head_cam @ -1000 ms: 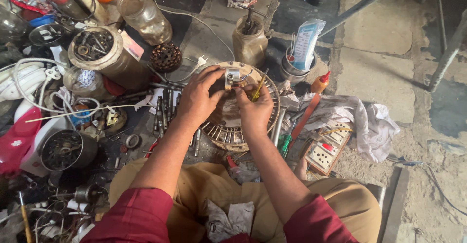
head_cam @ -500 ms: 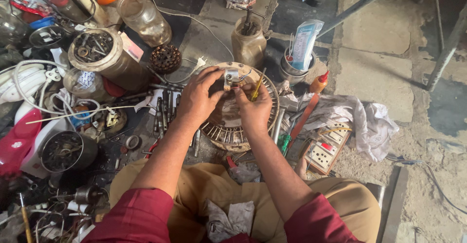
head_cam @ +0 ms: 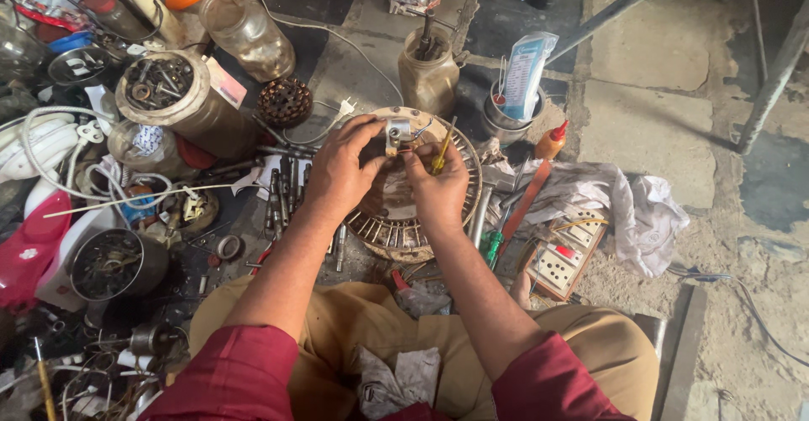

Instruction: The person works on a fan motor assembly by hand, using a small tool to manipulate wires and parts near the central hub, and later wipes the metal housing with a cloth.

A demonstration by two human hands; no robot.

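Both hands are working over a round, ribbed motor stator [head_cam: 396,219] lying on the cracked, dusty concrete floor [head_cam: 657,58]. The left hand [head_cam: 337,168] is pinching a small metal bracket [head_cam: 396,134]; the right hand [head_cam: 434,181] is gripping a yellow-handled screwdriver [head_cam: 442,153]. Jars [head_cam: 249,33], wires and scrap are crowding the left.

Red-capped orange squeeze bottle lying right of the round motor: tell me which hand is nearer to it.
Right. The right hand works over the round slotted motor core, on the side towards the red-capped orange squeeze bottle. The left hand sits across the core, farther away.
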